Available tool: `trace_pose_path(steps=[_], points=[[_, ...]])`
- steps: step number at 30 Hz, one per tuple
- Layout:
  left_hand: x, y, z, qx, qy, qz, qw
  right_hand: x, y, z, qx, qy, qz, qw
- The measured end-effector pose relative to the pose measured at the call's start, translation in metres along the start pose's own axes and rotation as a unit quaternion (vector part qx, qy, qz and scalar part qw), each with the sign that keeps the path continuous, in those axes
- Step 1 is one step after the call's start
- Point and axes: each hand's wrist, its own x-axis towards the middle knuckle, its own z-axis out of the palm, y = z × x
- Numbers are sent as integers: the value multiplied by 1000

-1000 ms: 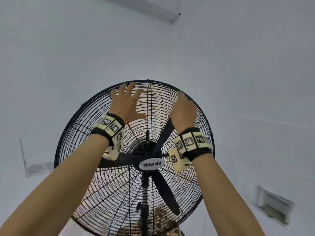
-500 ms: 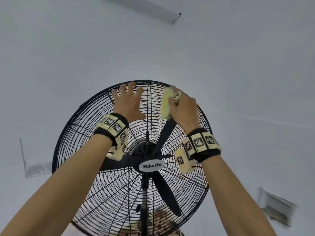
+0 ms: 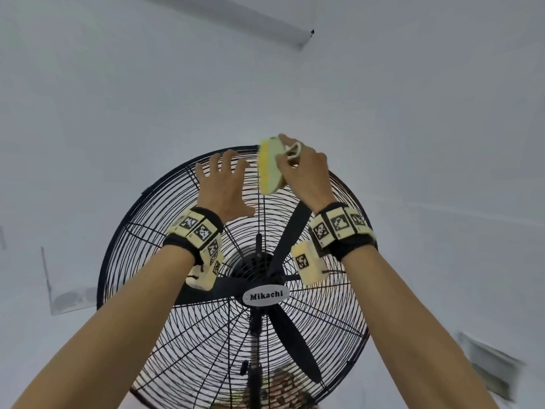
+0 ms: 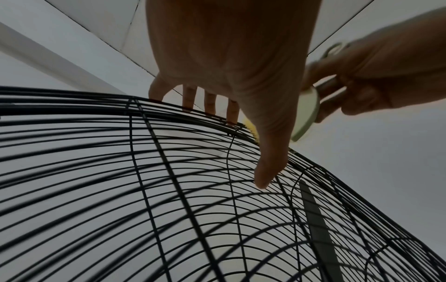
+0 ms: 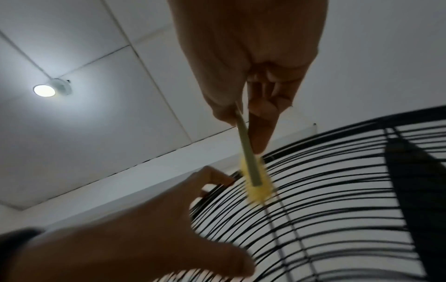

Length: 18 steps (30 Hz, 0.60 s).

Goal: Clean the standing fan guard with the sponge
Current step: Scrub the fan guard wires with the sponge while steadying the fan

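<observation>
Fan guard [image 3: 333, 335], black wire, fills the lower centre of the head view; blades behind it stand still. No grime or wiped patch can be told apart on the wires, so progress is a judgement: I am working the rim at 12 o'clock, and the lower wires from about 3 round to 9 o'clock look still to do.

My left hand [image 3: 222, 187], fingers spread and straight, braces on the guard at about 11 o'clock.

My right hand [image 3: 306, 172] pinches the sponge [image 3: 269, 168] by its pale backing, yellow face against the wires at 12 o'clock.
</observation>
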Motion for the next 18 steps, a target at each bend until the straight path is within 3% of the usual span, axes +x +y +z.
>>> trace_pose_path(steps=[2,5,7,10,12,14,18], points=[[0,-3,0,-4,-6,-1,1000,15,11,-8,-55,16,84,995],[0,-6,0,1,-8,4,1000,33,27,-35,-169,32,203,964],[-1,-4,0,9,-8,8,1000,38,25,-41,-151,29,188,970],[-3,3,2,15,5,6,1000,39,6,-30,-28,27,81,996],[-7,4,6,14,15,6,1000,39,-1,-20,21,22,56,998],[-8,2,7,11,18,3,1000,38,4,-17,1,33,72,997],[-9,0,6,17,17,2,1000,37,28,-34,-185,38,151,970]])
